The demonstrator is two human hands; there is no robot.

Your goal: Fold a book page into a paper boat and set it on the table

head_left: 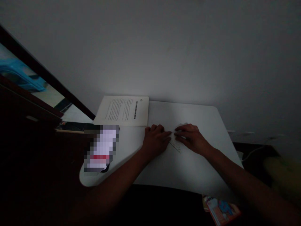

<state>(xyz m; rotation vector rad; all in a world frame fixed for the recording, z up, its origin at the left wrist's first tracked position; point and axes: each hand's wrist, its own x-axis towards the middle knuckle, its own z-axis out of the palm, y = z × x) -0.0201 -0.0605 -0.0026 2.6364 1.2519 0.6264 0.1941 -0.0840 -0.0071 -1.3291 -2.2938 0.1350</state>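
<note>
- The left hand [155, 140] rested at the paper's left edge, its thumb and forefinger stretched towards the other hand and the rest of its fingers bent.
- The right hand [191, 139] lay over the paper's right side, fingers and thumb partly bent and slightly spread.
- Whether either of the hands gripped the paper could not be told; fingertips hid part of it.
- The small printed paper [175, 146] lay on the white worktop [164, 174] between the hands, a pointed corner showing below the fingers.
- A book [123, 111] with a printed page facing up lay at the worktop's far left, near the wall [183, 56].
- A phone [103, 146], its lit screen blurred into blocks, lay left of the left hand, just below the book.
- A colourful booklet [223, 210] showed below the worktop's near edge, towards the right.
</note>
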